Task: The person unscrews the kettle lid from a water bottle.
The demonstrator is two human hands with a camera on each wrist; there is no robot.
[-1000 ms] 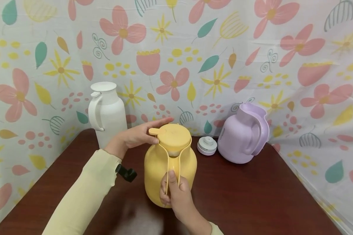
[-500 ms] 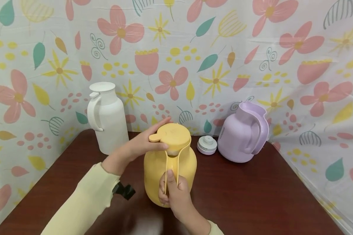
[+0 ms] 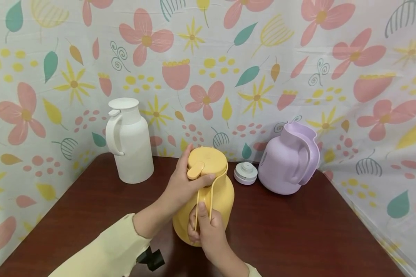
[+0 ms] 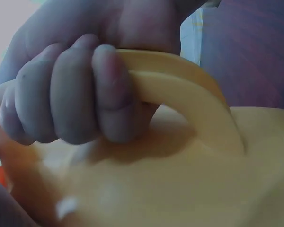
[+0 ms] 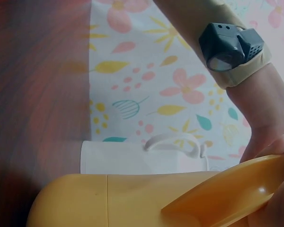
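A yellow vacuum jug stands near the middle of the dark table, its handle facing me. My right hand grips that handle, thumb along the top; the left wrist view shows the fingers curled tightly round it. On top, my left hand holds the round yellow lid, with the thumb across the front and the fingers along the far left side. The lid's tab points front-left, between thumb and fingers. Part of the jug's left side is hidden behind the left hand and wrist.
A white jug stands at the back left. Toward the back right are a lilac jug, lidless with its handle to the right, and a small white stopper beside it. Floral cloth hangs behind the table.
The left hand has come round the lid toward the front, and the tab has swung from the left to the front-left. My right hand keeps its grip on the handle.
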